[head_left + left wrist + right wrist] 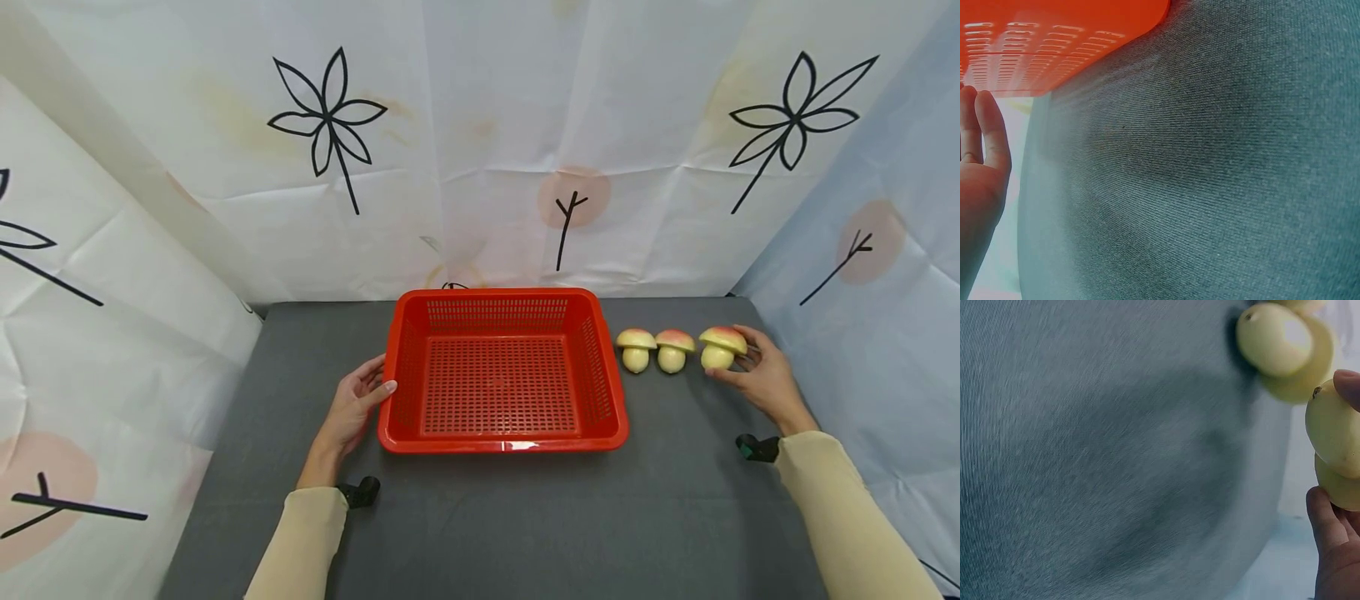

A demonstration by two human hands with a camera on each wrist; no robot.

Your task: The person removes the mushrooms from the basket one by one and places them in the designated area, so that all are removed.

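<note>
A red plastic basket (pixel 498 385) with slotted walls stands in the middle of the table. My left hand (pixel 356 407) grips its left rim, thumb over the edge and fingers against the outer side. In the left wrist view the fingers (pixel 992 128) reach up to the basket wall (pixel 1054 47). On the right, my right hand (pixel 765 379) holds a toy mushroom (pixel 717 357) with a yellow-red cap and pale stem between thumb and fingers. The right wrist view shows the thumb on the stem of that mushroom (pixel 1335 428).
Two similar mushrooms, one (pixel 636 360) nearer the basket and another (pixel 672 360) beside it, stand in a row right of the basket. A grey cloth covers the table (pixel 525 525). White printed curtains (pixel 487 125) hang behind and at both sides.
</note>
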